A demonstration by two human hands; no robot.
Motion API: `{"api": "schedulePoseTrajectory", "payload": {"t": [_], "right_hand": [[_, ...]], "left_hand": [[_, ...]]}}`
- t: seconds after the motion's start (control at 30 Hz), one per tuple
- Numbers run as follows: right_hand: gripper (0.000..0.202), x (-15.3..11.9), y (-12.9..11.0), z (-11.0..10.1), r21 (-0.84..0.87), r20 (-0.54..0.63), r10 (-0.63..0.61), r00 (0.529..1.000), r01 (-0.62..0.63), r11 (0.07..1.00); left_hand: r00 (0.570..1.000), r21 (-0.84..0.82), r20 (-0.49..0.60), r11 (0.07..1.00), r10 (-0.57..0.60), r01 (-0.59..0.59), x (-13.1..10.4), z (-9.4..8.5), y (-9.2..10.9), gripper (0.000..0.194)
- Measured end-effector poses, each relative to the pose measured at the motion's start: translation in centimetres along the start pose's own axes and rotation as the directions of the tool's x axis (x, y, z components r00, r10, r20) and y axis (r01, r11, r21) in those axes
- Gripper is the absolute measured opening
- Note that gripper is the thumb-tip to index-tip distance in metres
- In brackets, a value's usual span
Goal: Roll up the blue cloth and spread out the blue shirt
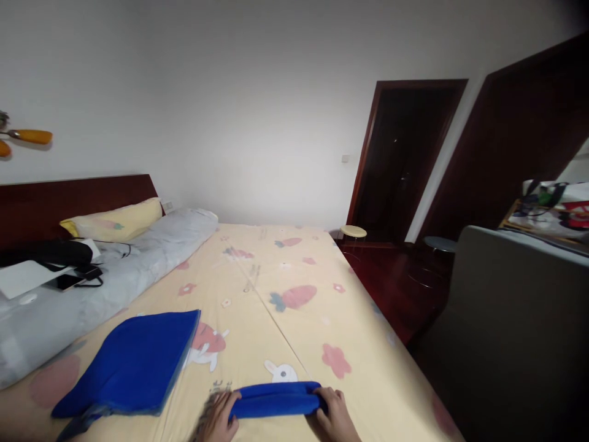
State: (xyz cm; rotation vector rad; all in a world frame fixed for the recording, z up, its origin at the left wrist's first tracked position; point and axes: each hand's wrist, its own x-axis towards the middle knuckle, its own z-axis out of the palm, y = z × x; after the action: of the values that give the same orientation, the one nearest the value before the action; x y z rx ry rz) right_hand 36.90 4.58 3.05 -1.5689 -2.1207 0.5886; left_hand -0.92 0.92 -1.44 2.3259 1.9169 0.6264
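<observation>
A blue cloth [276, 399], folded or rolled into a narrow strip, lies across the near part of the bed. My left hand [222, 417] grips its left end, thumb below and fingers on top. At its right end, my right hand [335, 414] is closed round the cloth. Some of the fingers are hidden at the cloth's ends. To the left, a second blue cloth [133, 362] is spread flat on the bed, with a crumpled strip at its lower left corner.
The yellow bed sheet [294, 334] has carrot and rabbit prints. Along the left lie a grey quilt [151, 264], a yellow pillow [119, 221], a phone [67, 282] and a black bag [64, 252]. Stools [353, 232] and a grey panel [510, 319] stand on the right.
</observation>
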Motion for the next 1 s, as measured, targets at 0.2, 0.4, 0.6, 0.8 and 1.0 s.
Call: {"api": "schedulePoseTrajectory", "payload": {"t": [0.2, 0.4, 0.6, 0.8, 1.0], "right_hand": [[0.038, 3.3, -0.4, -0.7, -0.134, 0.029, 0.074, 0.997, -0.069, 0.989], [0.055, 5.2, -1.7, 1.0, -0.246, -0.014, 0.072, 0.997, -0.073, 0.967], [0.085, 5.7, -4.2, 7.1, -0.155, 0.167, -0.276, 0.947, 0.301, 0.941], [0.079, 5.4, -3.1, 8.8, -0.223, 0.069, -0.398, 0.915, 0.403, 0.887], [0.064, 3.9, 0.4, 4.8, -0.278, 0.002, -0.328, 0.945, 0.316, 0.907]], "left_hand": [[0.948, 0.122, 0.133, 0.954, -0.289, 0.274, 4.5, -1.9, 2.9, 0.047], [0.928, 0.218, 0.198, 0.937, -0.317, 0.273, 6.5, -1.4, 4.0, 0.063], [0.933, 0.066, 0.358, 0.996, 0.029, -0.056, 7.3, 1.6, 8.7, 0.092], [0.953, 0.128, 0.283, 0.981, 0.108, -0.149, 6.6, 2.4, 9.3, 0.089], [0.98, 0.223, 0.111, 0.956, 0.168, -0.189, 4.5, 1.0, 4.3, 0.073]]}}
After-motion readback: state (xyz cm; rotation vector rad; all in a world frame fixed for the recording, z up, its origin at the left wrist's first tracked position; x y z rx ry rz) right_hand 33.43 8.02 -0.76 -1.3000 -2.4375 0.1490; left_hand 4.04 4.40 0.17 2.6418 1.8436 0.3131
